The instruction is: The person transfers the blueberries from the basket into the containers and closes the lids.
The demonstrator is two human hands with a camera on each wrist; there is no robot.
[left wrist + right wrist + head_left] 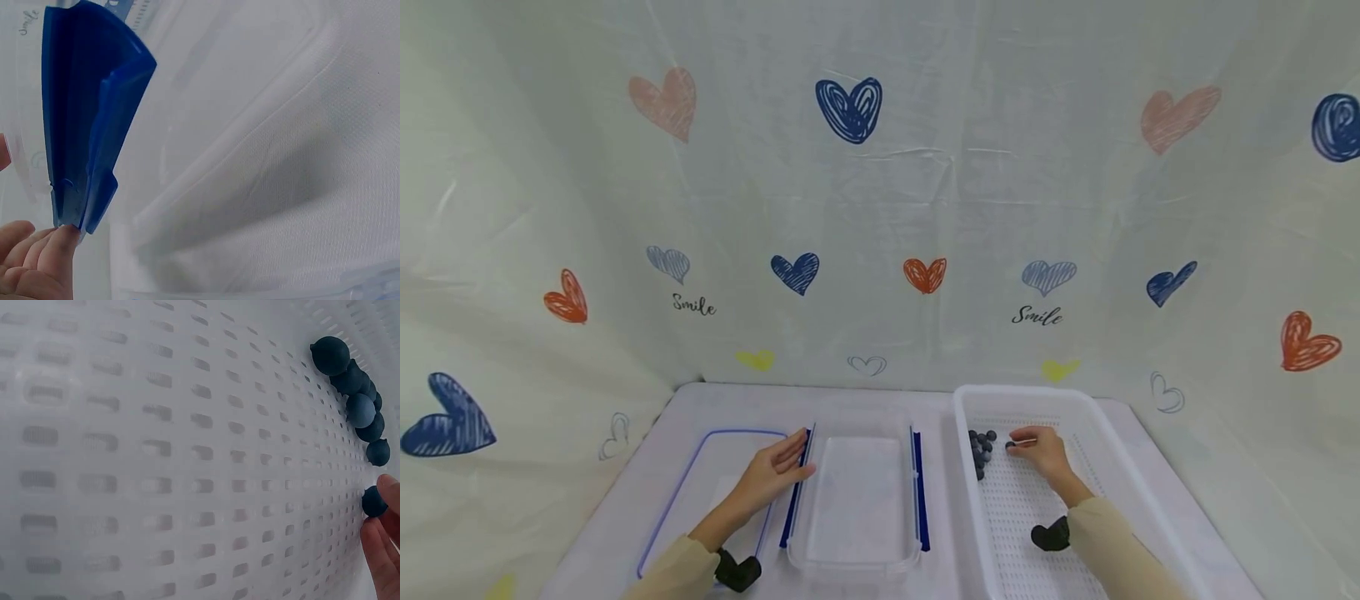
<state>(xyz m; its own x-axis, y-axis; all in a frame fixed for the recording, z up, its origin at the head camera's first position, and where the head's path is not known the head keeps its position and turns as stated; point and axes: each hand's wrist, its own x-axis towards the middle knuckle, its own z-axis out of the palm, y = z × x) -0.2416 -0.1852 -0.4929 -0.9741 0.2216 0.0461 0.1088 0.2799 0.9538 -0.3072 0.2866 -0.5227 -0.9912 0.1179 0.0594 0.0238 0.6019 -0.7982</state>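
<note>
My right hand (1039,450) pinches a single blueberry (374,502) between thumb and fingertips, low over the perforated floor of a white plastic basket (966,500). Several more blueberries (980,454) lie clustered along the basket's left wall, just left of those fingers. My left hand (771,475) is at the left side of a clear plastic container (853,562), its fingers extended along the blue latch (792,508). In the left wrist view, the fingertips (65,237) touch one end of that latch (81,119), which hangs flipped outward. The container's inside shows no berries.
A clear lid with a blue seal (662,517) lies flat left of the container, partly under my left forearm. Another blue latch (921,492) stands out on the container's right side, facing the basket. A curtain with printed hearts (850,208) hangs behind the table.
</note>
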